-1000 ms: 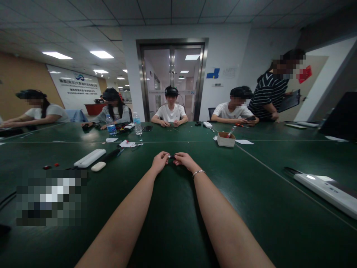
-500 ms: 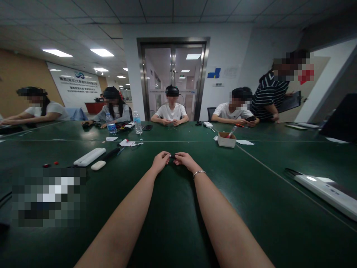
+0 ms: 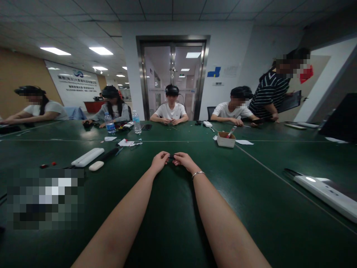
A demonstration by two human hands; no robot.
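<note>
Between my two hands is a small dark object [image 3: 171, 156], just above or on the green table [image 3: 173, 193]; its details are too small to make out. The fingers of my left hand [image 3: 160, 162] pinch its left end. At its right end, my right hand [image 3: 184, 160] pinches it, with a silver bracelet [image 3: 198, 173] round the wrist. Both arms are stretched forward over the table, and the hands nearly meet.
A white case [image 3: 87, 157] and a rounded white object [image 3: 96, 166] lie left. Beyond stand two bottles [image 3: 137, 123] and a small box [image 3: 226, 139]. A white device [image 3: 326, 195] lies right. Several people sit or stand across the table.
My hands keep their grip on the dark object, and slightly more of it shows. Across the table at the right, the seated person's hands have moved apart. The view has shifted slightly.
</note>
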